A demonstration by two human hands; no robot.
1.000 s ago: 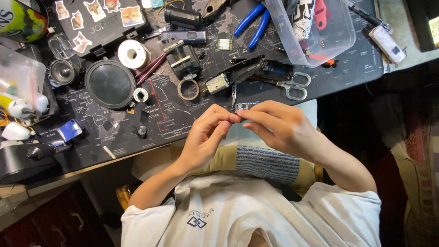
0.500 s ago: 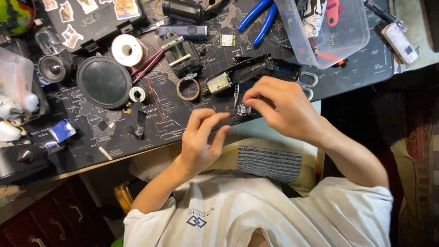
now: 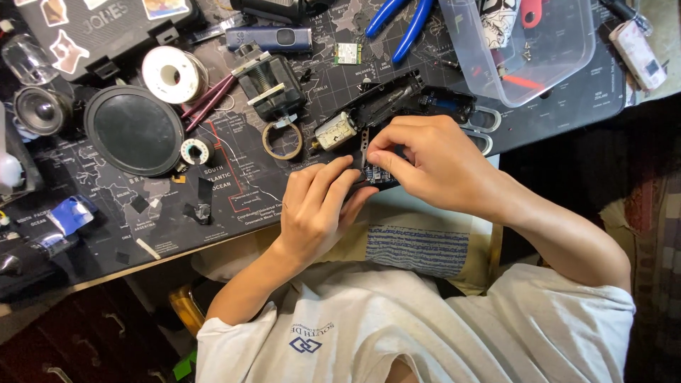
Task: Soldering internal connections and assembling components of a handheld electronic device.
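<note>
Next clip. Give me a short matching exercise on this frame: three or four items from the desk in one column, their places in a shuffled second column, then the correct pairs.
Things:
1. blue-handled pliers
2. round black disc
3. clear plastic box
4. small circuit board

Places:
A. top right of the desk mat
B. between the fingertips of both hands
C. left of the mat, beside the white solder spool
D. top centre, left of the clear box

Pairs: 1-D, 2-C, 3-A, 4-B

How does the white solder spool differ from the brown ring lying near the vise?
The spool is white and thick, wound full around a small dark centre hole; the ring is a thin brown band, open through the middle so the mat shows inside. The spool lies farther from both hands, up beside the black disc; the ring lies just beyond the left hand. Both are round and lie flat on the mat, untouched.
</note>
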